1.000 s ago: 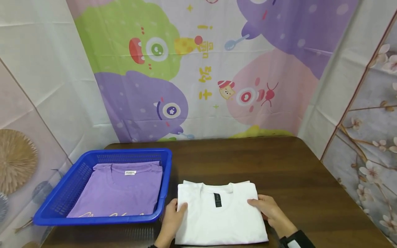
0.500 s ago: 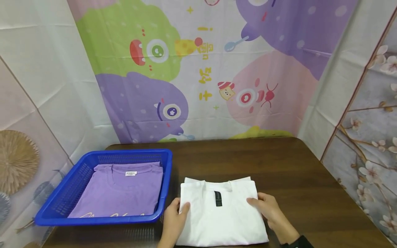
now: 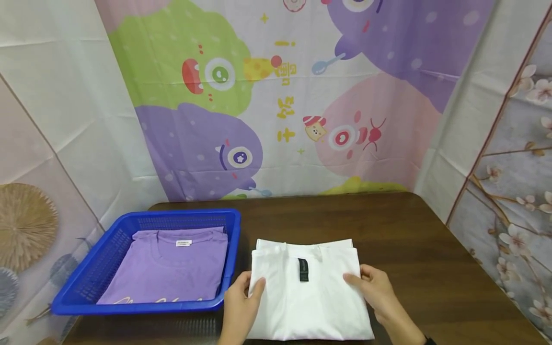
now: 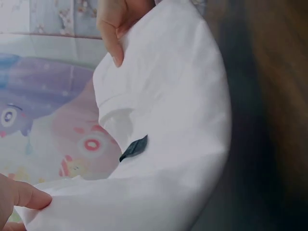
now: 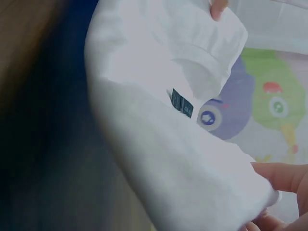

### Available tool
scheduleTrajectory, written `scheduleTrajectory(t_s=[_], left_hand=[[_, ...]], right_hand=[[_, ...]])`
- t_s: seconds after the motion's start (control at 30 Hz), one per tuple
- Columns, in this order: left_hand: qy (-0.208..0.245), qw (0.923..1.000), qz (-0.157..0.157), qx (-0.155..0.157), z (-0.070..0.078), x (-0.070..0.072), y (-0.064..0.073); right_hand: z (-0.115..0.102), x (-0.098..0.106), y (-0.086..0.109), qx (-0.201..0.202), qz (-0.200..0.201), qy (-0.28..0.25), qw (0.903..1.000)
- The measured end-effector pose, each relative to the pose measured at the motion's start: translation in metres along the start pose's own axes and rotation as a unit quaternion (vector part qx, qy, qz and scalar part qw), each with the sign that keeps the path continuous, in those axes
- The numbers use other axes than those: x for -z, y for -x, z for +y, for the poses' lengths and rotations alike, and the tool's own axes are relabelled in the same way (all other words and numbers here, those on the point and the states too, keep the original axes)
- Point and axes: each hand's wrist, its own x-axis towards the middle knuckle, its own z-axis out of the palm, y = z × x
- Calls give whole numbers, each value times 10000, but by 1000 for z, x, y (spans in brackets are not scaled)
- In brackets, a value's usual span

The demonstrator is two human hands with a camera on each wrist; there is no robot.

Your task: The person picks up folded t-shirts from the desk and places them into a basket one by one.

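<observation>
A folded white T-shirt [image 3: 315, 302] with a black neck label [image 3: 304, 270] lies between both hands at the front of the table, its collar pointing away. My left hand [image 3: 242, 304] pinches the shirt's left side, thumb on top and fingers beneath. On the opposite side my right hand [image 3: 378, 293] pinches the cloth the same way. In the left wrist view the white T-shirt [image 4: 163, 96] bows between the two hands, and the right wrist view shows its label [image 5: 182, 103] too. The fingers under the cloth are mostly hidden.
A blue plastic basket [image 3: 236, 239] stands to the left, close to my left hand, with a folded purple T-shirt [image 3: 172, 268] inside. The brown wooden table [image 3: 345, 218] reaches back to a cartoon-printed curtain [image 3: 284, 177]. Patterned cloth walls flank both sides.
Both hands keep their grip on the white T-shirt. Its collar end has risen and shifted slightly away from me, and the cloth now sags more in the middle.
</observation>
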Motion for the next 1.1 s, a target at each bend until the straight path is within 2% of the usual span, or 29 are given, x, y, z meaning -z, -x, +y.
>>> scheduleTrajectory(t_s=[0.3,0.57,0.7,0.9,1.1], left_hand=[[-58,9998,47,189,16,15,0],[276,9988,223,335,26,28,2],[304,9980,355,424,30,38,0],[35,9978,560,358,32,60,-5],[-485,9970,554,218,27,89,-12]], right_hand=[[-14,-2,16,5,-45,-206,9998],[-29,-14,32,301,-79,-606,9977],[-37,-20,38,411,-112,-754,9962],[-46,-35,43,558,-284,-960,9934],[-54,-53,46,748,-652,-1150,9884]])
